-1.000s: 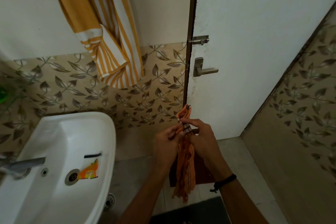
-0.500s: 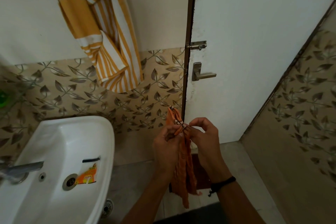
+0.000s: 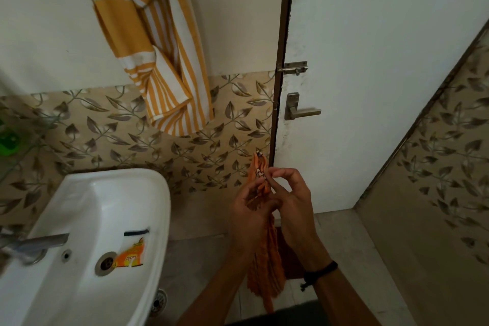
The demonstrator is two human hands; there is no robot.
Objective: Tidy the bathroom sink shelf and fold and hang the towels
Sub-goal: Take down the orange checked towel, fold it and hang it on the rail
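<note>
Green item (image 3: 8, 137): far left edge, blurred; kind cannot be told.
Tap (image 3: 39, 242): metal, projects over the basin from the left.
Sink (image 3: 158, 188): white, wall-mounted, lower left.
Sachet (image 3: 131, 254): orange, lies flat in the basin, just beside the drain (image 3: 105, 263).
Striped towel (image 3: 158, 61): yellow and white, hangs bunched on the wall above the sink.
Left hand (image 3: 251, 214): fingers curled round the orange towel, grips its bunched upper part.
Orange towel (image 3: 267, 272): held upright between both hands, in front of the door edge; lower end hangs free above the floor.
Right hand (image 3: 293, 209): thumb and forefinger pinch the towel's patterned top edge; black band on the wrist.
Door (image 3: 370, 87): white, with bolt (image 3: 292, 69) above lever handle (image 3: 299, 110).
</note>
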